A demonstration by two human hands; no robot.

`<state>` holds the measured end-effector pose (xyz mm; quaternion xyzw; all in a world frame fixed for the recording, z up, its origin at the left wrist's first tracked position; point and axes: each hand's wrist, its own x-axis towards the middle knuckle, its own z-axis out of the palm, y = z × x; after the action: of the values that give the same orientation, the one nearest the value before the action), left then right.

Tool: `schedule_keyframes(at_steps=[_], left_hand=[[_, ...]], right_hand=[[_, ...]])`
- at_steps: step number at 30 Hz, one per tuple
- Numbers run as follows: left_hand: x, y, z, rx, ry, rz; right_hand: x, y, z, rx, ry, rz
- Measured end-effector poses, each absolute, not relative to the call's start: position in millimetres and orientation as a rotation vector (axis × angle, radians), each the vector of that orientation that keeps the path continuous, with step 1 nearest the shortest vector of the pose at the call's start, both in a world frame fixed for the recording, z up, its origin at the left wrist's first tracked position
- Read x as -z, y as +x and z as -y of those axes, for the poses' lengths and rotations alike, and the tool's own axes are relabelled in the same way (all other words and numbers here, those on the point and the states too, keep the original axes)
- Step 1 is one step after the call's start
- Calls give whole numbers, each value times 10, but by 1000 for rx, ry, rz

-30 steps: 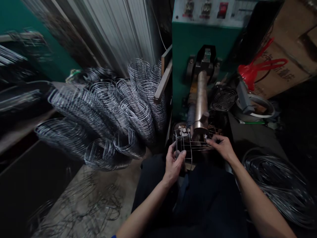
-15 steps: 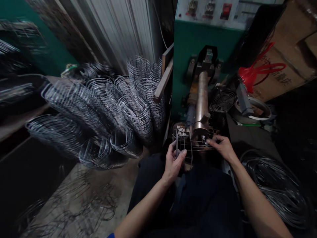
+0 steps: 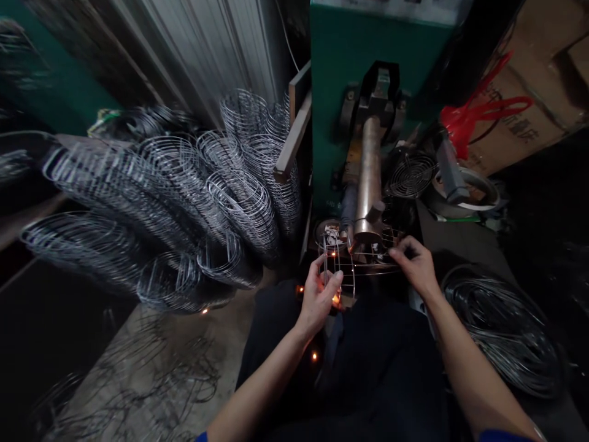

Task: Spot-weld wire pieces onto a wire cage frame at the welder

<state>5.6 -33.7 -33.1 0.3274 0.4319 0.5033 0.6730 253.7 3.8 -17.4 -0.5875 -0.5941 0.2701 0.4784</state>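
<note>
My left hand [image 3: 318,293] is closed on a wire frame [image 3: 353,276] of thin metal rods, holding it by its left end. At the frame's right end, the fingers of my right hand [image 3: 414,261] pinch the wire. Between my hands the frame reaches under the round metal arm [image 3: 369,178] of a green welding machine [image 3: 340,80]. Orange sparks [image 3: 314,356] glow near my left hand, above my lap and over the floor. The exact contact point beneath the arm is dark and partly hidden.
Several stacks of bent wire frames [image 3: 243,202] stand at the left. Loose wires [image 3: 184,374] lie on the floor below them. A wire coil [image 3: 501,331] is at the right, with a round dish [image 3: 483,193], a red plastic bag [image 3: 460,126] and a cardboard box [image 3: 529,92] behind.
Orange sparks have appeared around the wire frame and my left hand. The view has tilted slightly down and right. Both hands still hold the frame in nearly the same place.
</note>
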Motion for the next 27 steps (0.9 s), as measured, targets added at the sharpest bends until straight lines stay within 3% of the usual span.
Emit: schedule_keyframes(at_steps=[5, 27], left_hand=[[358, 46, 366, -1155, 756, -951], [319, 89, 118, -1248, 728, -920]], right_hand=[[360, 2505, 237, -477, -1336, 1546], [388, 2422, -154, -573, -1210, 1538]])
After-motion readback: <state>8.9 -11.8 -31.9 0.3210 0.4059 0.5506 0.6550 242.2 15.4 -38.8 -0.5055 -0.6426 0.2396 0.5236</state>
